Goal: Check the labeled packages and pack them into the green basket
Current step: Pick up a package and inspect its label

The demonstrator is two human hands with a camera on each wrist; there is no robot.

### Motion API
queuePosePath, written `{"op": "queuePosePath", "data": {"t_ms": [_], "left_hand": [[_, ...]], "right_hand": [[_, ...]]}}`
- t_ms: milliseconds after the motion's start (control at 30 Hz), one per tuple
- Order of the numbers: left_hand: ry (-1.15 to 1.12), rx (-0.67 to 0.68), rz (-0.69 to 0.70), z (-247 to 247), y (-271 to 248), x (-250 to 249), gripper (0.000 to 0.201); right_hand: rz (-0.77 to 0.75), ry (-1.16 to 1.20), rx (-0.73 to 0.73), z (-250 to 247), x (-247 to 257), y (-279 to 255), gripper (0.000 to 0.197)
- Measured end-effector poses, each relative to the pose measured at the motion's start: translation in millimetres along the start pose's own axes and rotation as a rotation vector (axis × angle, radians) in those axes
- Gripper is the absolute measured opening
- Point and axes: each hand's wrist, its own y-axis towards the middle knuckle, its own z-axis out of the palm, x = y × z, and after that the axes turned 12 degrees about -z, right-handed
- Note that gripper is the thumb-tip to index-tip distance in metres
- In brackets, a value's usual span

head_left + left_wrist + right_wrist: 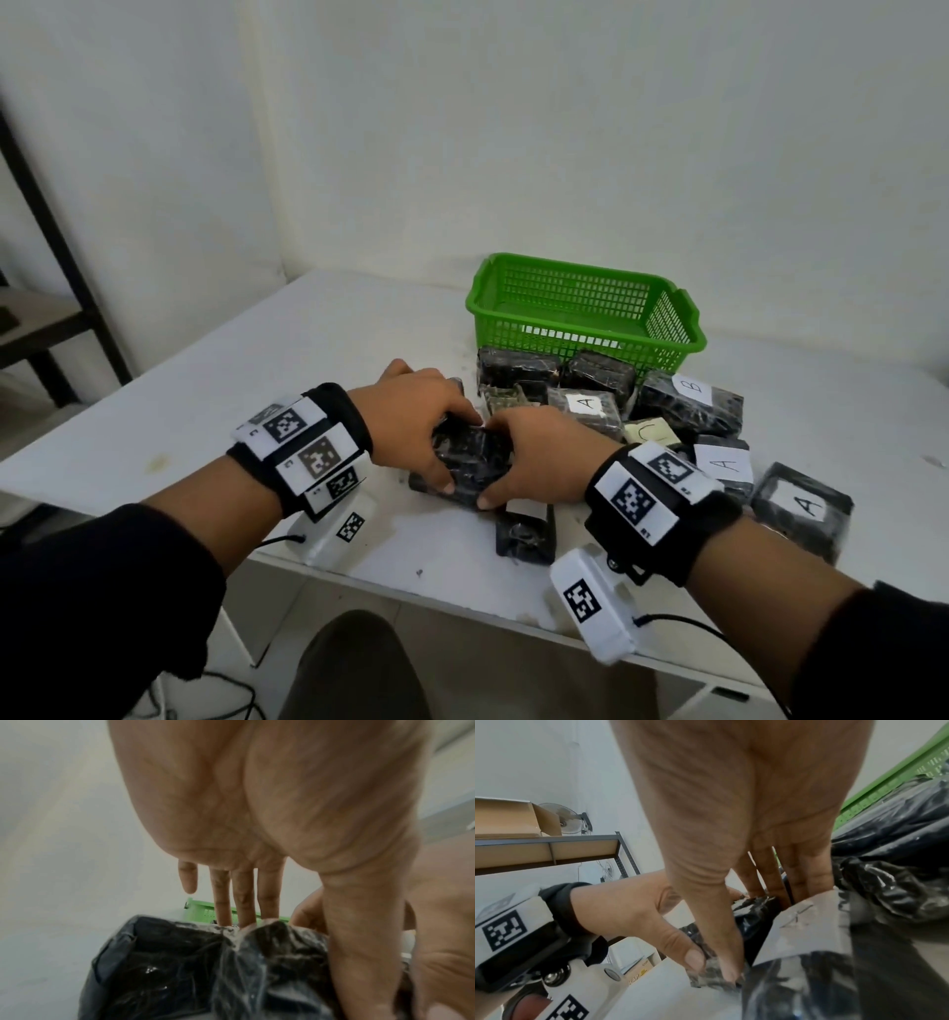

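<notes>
Both hands, left [421, 411] and right [539, 457], grip one black package [470, 457] between them, thumbs nearest me, just above the tabletop [257, 411]. I judge turning it label-up comes next; its crinkled glossy film looks slippery. Beyond my hands, the perforated plastic basket [585, 308] waits.

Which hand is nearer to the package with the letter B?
The right. The right hand grips the black package on the side facing the B package, still apart from it. The left hand grips the far side.
</notes>
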Motion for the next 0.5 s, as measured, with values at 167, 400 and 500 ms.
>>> {"op": "queuePosePath", "data": {"t_ms": [167, 400, 500], "left_hand": [[-0.312, -0.097, -0.048, -8, -5, 2, 0.072], [-0.68, -0.137, -0.078, -13, 1, -6, 0.077], [-0.71, -0.091, -0.044, -12, 1, -16, 0.084]], "right_hand": [[0.006, 0.151, -0.14, -16, -12, -11, 0.064], [-0.038, 0.403, -0.347, -27, -32, -24, 0.071], [-0.051, 0.426, -0.389, -28, -37, -32, 0.068]]}}
